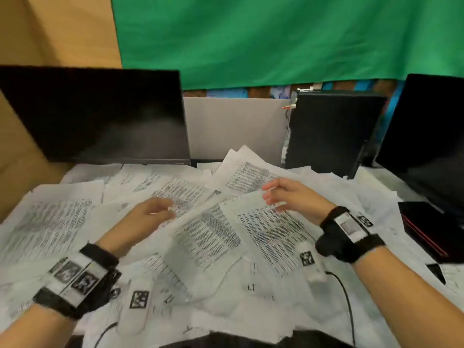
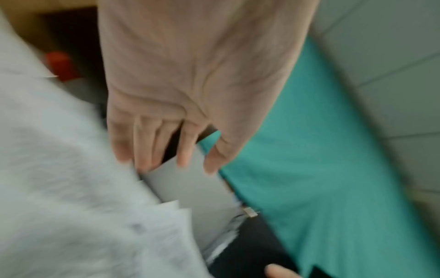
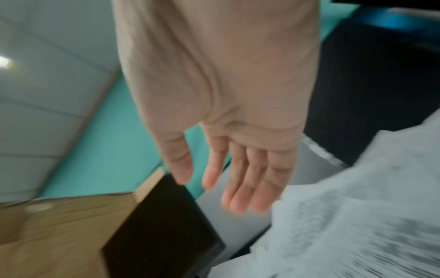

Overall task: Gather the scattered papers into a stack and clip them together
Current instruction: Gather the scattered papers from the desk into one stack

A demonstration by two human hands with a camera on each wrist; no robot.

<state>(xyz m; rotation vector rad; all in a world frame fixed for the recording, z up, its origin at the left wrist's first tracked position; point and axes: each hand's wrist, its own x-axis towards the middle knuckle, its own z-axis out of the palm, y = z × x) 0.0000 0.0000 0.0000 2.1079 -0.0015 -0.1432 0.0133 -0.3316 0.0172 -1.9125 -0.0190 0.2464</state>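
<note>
Several printed white papers [image 1: 208, 237] lie scattered and overlapping across the whole desk. My left hand [image 1: 160, 210] hovers just over the sheets left of centre, fingers relaxed and holding nothing. My right hand [image 1: 270, 197] is a little farther back and to the right, fingers straight and spread, also holding nothing. In the left wrist view the left hand [image 2: 166, 159] hangs with loose fingers beside the blurred papers [image 2: 59, 188]. In the right wrist view the right hand [image 3: 214, 184] is flat and spread next to the papers [image 3: 357, 216]. I see no clip that I can identify.
A dark monitor [image 1: 100, 116] stands at the back left, a black computer tower [image 1: 326, 131] at the back right, and a second monitor [image 1: 431, 136] at the far right. A black-and-red notebook [image 1: 426, 229] and a small black object [image 1: 435, 271] lie at the right edge. Cardboard [image 1: 15, 159] walls the left side.
</note>
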